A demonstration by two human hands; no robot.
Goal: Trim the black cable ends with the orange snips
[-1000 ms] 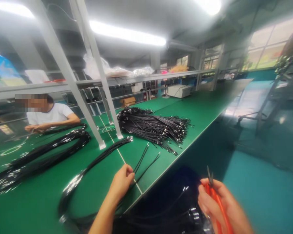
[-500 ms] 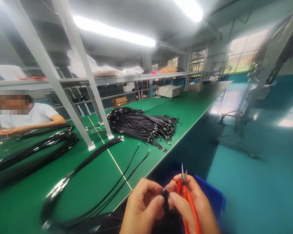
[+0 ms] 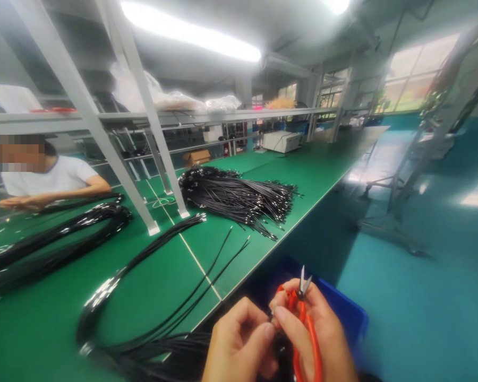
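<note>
Low in the view, my left hand (image 3: 239, 339) is closed in a pinch on the end of a black cable (image 3: 270, 317), most of which its fingers hide. My right hand (image 3: 329, 323) holds a pair of scissors (image 3: 314, 339) with red handles against the palm, its short blades pointing up and parted. The thumb and forefinger of that same hand meet at the cable's tip, close to the left fingertips. A bundle of black cables (image 3: 103, 292) curves over the green table to the left of my hands, with a few loose ends reaching forward.
A large heap of black cables (image 3: 239, 196) lies farther back on the green table (image 3: 143, 318). Metal shelf posts (image 3: 165, 154) rise from it. Coiled cables (image 3: 63, 233) lie near a person in a white shirt (image 3: 67, 178). A blue bin (image 3: 344, 307) stands below my hands.
The view has shifted a little. My right thumb and forefinger have closed in on the cable tip beside my left fingers. The scissors stay in my right hand.
</note>
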